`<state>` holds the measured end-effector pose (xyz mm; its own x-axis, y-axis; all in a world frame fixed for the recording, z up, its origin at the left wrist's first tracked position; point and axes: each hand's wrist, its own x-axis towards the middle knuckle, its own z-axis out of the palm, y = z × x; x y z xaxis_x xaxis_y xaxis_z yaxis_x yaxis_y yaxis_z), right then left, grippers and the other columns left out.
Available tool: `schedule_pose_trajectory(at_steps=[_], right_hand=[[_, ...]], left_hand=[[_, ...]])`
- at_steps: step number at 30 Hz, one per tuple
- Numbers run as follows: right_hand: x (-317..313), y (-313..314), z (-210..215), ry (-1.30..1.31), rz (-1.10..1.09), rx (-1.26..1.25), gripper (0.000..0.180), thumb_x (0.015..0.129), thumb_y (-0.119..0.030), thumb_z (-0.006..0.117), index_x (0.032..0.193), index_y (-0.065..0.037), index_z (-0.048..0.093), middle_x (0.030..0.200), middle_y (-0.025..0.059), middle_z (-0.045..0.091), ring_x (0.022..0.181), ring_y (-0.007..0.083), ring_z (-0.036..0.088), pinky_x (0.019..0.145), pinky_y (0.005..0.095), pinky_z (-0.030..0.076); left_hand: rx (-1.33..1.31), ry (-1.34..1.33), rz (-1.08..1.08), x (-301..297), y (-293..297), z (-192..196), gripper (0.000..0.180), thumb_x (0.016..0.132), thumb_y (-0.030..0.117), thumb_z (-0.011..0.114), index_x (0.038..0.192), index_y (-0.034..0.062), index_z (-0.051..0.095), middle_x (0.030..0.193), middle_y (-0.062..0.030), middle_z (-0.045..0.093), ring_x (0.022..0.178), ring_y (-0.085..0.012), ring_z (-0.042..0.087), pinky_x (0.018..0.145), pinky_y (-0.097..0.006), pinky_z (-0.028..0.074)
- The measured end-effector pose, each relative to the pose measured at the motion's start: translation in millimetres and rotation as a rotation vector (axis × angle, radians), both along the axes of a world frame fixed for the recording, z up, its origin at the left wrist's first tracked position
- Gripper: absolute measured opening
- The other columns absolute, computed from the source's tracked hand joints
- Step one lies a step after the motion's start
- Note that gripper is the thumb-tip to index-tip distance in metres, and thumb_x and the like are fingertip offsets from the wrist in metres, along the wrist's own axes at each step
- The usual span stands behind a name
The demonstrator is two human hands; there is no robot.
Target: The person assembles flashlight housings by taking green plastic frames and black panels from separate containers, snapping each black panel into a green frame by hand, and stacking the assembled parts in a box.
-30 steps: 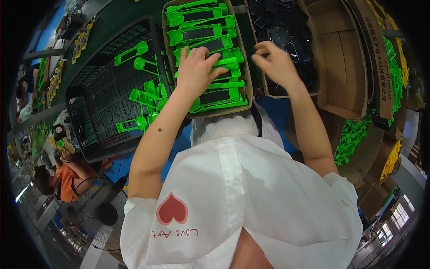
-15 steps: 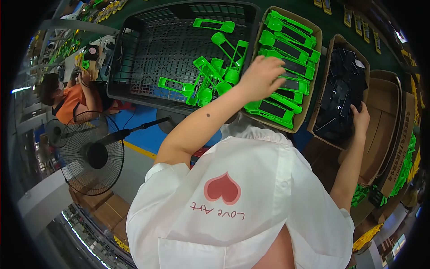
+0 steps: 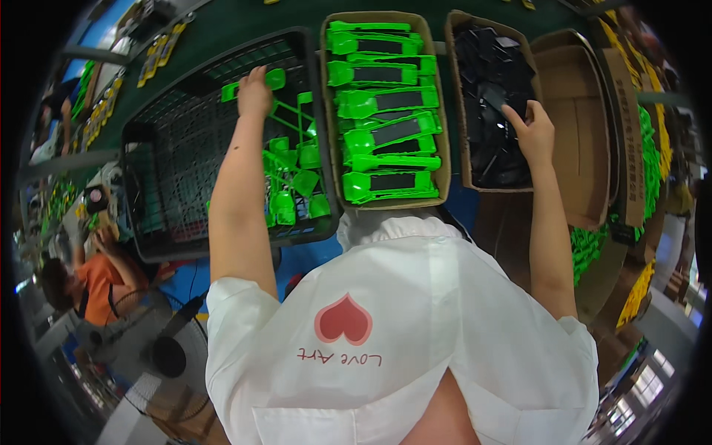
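Onlooker one: While we're stood here, which step is this?

Onlooker two: Picking, I'd judge, both sides at once. Left hand [image 3: 254,96] is at ten o'clock, over a green holder [image 3: 275,78] in the black crate [image 3: 185,141]. Fingertips hidden, so can't tell how far open, or if it's gripped.

Onlooker one: Right hand [image 3: 535,133]?

Onlooker two: One o'clock, about half open, thumb by a dark plate [image 3: 489,95] on the pile in the small carton [image 3: 461,111]. Pinched or only touched, can't tell.

Onlooker one: Twelve?

Onlooker two: Long carton [image 3: 397,204], green holders lying crosswise, dark panels showing in several.

Onlooker one: Next move calls for?

Onlooker two: My guess: a firm pinch on just that one plate, and a left-hand lift that doesn't snag the loose holders [image 3: 305,184] toward five o'clock from it.
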<state>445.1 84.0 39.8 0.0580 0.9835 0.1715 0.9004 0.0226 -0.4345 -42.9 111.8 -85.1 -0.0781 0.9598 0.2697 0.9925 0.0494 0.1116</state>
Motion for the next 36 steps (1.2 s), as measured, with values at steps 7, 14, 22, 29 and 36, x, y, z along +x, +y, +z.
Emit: schedule_pose_trajectory(at_steps=[7, 14, 22, 29, 36], right_hand=[[-18, -20, 14, 1.155, -0.017, -0.457, 0.017, 0.077, -0.02, 0.062, 0.078, -0.005, 0.055, 0.064, 0.0003, 0.055, 0.051, 0.0044, 0.049, 0.046, 0.0158, 0.037], [-45, -26, 22, 1.403, 0.126, -0.523, 0.013, 0.08, -0.013, 0.057, 0.086, -0.004, 0.052, 0.074, 0.0039, 0.058, 0.06, 0.0087, 0.056, 0.052, 0.0172, 0.043], [-91, -27, 19, 1.531, 0.23, -0.478, 0.018, 0.078, -0.006, 0.058, 0.095, -0.003, 0.052, 0.08, 0.0079, 0.058, 0.066, 0.0114, 0.057, 0.054, 0.0182, 0.043], [-114, -38, 24, 1.057, 0.673, -0.497, 0.008, 0.079, 0.0, 0.05, 0.084, 0.0, 0.057, 0.082, 0.0067, 0.058, 0.069, 0.0106, 0.056, 0.061, 0.0208, 0.044], [-94, -43, 35, 1.14, 0.509, -0.643, 0.018, 0.086, -0.005, 0.035, 0.099, -0.001, 0.047, 0.089, 0.0102, 0.059, 0.068, 0.0099, 0.056, 0.058, 0.0186, 0.043]], left_hand=[[-0.394, 0.151, 0.057, 16, 3, 38, 0.025, 0.076, 0.012, 0.044, 0.098, 0.0152, 0.057, 0.102, -0.0092, 0.053, 0.088, -0.0287, 0.055, 0.071, -0.039, 0.046], [0.458, -1.274, 0.299, 31, -50, 141, 0.019, 0.077, 0.005, 0.049, 0.096, 0.0002, 0.048, 0.084, -0.0112, 0.057, 0.079, -0.0273, 0.06, 0.064, -0.033, 0.051], [-0.077, -2.702, -0.315, 143, -126, 124, 0.019, 0.085, 0.017, 0.048, 0.088, -0.0017, 0.053, 0.108, -0.0164, 0.05, 0.09, -0.0226, 0.055, 0.075, -0.033, 0.049], [-0.178, -2.224, -0.103, 209, -127, 148, 0.03, 0.085, 0.016, 0.051, 0.107, -0.0043, 0.05, 0.09, -0.0116, 0.059, 0.08, -0.0159, 0.057, 0.071, -0.026, 0.045], [-0.155, -2.225, -0.092, 191, -135, 151, 0.03, 0.085, 0.014, 0.05, 0.106, -0.0069, 0.05, 0.11, -0.0108, 0.052, 0.084, -0.0204, 0.058, 0.076, -0.03, 0.047]])
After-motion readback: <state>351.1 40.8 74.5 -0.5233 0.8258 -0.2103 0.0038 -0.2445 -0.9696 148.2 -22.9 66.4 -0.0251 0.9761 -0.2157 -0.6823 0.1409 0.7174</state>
